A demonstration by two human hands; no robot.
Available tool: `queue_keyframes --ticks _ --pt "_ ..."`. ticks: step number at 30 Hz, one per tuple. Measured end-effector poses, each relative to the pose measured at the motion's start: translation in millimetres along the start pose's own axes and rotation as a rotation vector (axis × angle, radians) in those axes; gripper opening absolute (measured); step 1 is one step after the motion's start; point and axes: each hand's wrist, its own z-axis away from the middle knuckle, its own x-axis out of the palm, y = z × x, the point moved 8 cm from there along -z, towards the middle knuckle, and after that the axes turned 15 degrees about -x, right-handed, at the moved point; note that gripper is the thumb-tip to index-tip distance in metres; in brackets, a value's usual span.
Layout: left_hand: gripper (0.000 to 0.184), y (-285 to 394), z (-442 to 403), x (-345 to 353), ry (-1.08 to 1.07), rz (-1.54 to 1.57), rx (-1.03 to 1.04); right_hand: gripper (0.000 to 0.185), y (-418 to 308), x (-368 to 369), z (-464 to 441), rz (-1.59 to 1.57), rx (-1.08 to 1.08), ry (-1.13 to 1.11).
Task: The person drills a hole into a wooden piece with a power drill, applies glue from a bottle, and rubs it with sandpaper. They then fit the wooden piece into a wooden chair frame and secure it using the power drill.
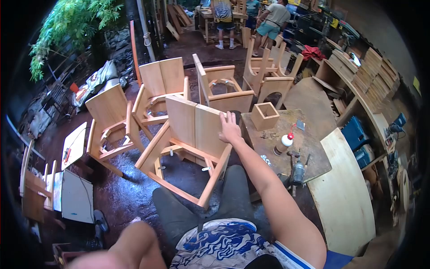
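Between my knees stands a wooden chair without a seat panel, with small metal brackets inside its frame. My right hand holds the right edge of its backrest, fingers up near the top corner. My left arm is bent at the lower left. A blurred patch, probably my left hand, lies very close to the camera, its fingers not distinguishable. To the right, a low worktable carries a square wooden box, a glue bottle with a red cap and a power tool.
Several similar chairs stand ahead and to the left. A curved pale panel lies at right, beside shelving with stacked wood pieces and blue cases. Other people stand around a far workbench.
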Motion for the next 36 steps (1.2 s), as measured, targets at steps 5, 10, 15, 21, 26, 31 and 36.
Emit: queue_keyframes --ticks 5,10,15,21,26,31,36 --pt "0.072 -166 177 34 0.129 1.055 -1.503 0.087 -23 14 65 -0.24 -0.093 0.257" --pt "0.079 -169 382 -2 0.539 1.383 -2.101 0.072 -79 86 202 -0.442 -0.077 0.056" --pt "0.078 -139 427 -33 0.694 1.353 -2.235 0.054 -134 98 294 -0.599 -0.04 -0.121" --pt "0.081 -142 425 -16 0.544 1.395 -2.253 0.012 -112 82 245 -0.996 0.148 -0.02" --pt "0.082 -146 423 1 0.395 1.418 -2.273 0.016 -119 6 170 -1.049 -0.044 0.172" --pt "0.082 -141 415 2 0.451 1.624 -2.171 0.015 -132 -22 152 -1.034 -0.084 0.218" --pt "0.082 -131 419 -14 0.519 1.681 -2.156 0.011 -145 -16 169 -1.198 -0.095 0.208"
